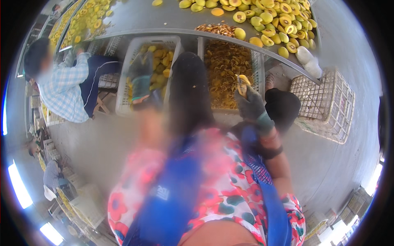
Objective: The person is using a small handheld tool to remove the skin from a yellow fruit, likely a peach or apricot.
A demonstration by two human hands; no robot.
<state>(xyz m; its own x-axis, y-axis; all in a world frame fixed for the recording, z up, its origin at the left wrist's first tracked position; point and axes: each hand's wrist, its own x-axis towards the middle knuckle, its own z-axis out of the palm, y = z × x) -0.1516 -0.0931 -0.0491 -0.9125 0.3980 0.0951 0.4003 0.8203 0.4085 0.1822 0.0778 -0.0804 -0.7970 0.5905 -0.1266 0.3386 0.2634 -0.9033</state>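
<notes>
My right hand (251,103), in a dark glove with a green cuff, holds a metal hand tool with a piece of yellow fruit (244,80) at its end, above a crate of brown-orange peels or scraps (227,67). My left hand (141,72), gloved the same way, reaches over a white plastic crate (123,101) of yellow fruit pieces (161,57); its fingers are blurred, so whether it grips anything is unclear. Ahead on the metal table lie many halved yellow-green fruits (277,21), with a pile of pits (215,29) near the table edge.
A metal table edge (172,31) runs across in front. To the right stands an off-white plastic crate (326,101), with a white plastic bundle (309,61) on the table corner beside it. A seated person (64,83) in a checked shirt works at the left. More people and crates appear farther off.
</notes>
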